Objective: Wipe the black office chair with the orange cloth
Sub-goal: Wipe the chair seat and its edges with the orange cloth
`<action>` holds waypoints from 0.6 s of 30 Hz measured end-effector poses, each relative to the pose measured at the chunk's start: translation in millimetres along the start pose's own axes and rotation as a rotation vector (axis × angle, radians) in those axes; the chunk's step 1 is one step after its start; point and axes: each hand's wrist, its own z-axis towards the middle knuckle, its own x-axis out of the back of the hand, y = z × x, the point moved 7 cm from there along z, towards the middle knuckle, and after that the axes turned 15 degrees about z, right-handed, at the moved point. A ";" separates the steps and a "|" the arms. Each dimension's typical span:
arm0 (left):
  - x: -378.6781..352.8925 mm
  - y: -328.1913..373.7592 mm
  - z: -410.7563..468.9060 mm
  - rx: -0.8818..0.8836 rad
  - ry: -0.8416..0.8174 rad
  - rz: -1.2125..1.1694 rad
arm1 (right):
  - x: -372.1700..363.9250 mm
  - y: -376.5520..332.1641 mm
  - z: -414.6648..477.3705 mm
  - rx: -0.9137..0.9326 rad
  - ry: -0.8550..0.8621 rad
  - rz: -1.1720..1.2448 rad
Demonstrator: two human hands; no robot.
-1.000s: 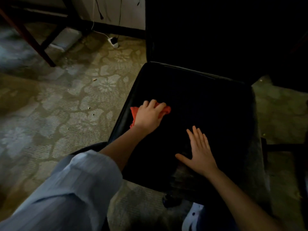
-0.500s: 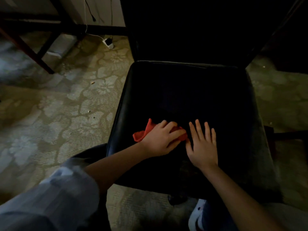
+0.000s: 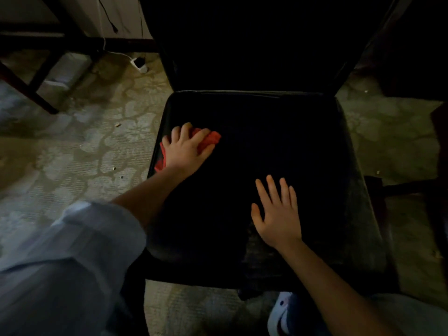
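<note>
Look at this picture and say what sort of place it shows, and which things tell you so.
Probably an indoor room, a home or small office: patterned floral carpet, a black padded chair, and a white plug with its cable lying by the dark skirting board.

Seat [image 3: 278,141] centre bare, backrest [image 3: 254,44] behind it, right hand [image 3: 278,217] near front

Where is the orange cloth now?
Head view: the orange cloth is held under the left hand at the left edge of the black chair seat, clear of the right hand.
</note>
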 end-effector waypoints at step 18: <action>14.7 115.8 -11.1 -0.449 0.027 -0.037 | -0.9 15.1 2.1 -0.036 -0.005 -0.044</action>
